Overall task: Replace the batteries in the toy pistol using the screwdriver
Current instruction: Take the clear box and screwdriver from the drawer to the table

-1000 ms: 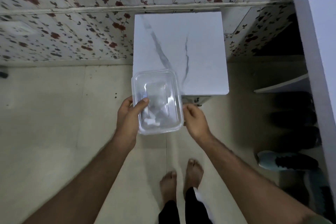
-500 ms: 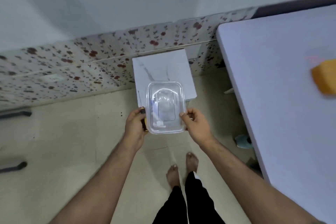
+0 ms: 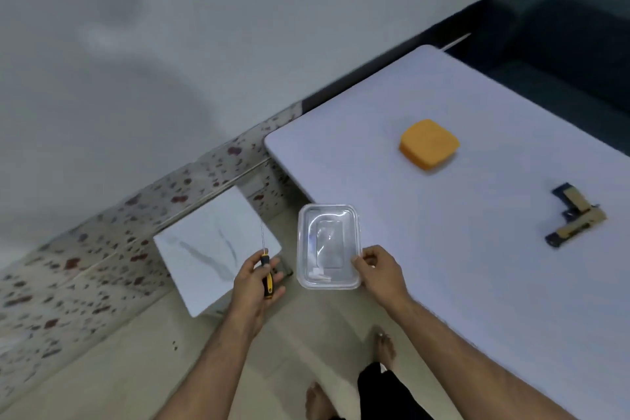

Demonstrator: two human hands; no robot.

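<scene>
Head view: fetching supplies. Left hand [image 3: 254, 283] grips the screwdriver [image 3: 266, 268]; right hand [image 3: 381, 269] pinches the clear container [image 3: 329, 245]. Next, set both on the surface [image 3: 477, 266] near the toy pistol [image 3: 576, 216].

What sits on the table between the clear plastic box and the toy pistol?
Nothing: in the head view, bare white table separates the clear plastic box from the black-and-tan toy pistol.

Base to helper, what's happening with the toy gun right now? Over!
Left hand grips screwdriver. Right hand holds clear box. Toy pistol untouched on table.
</scene>
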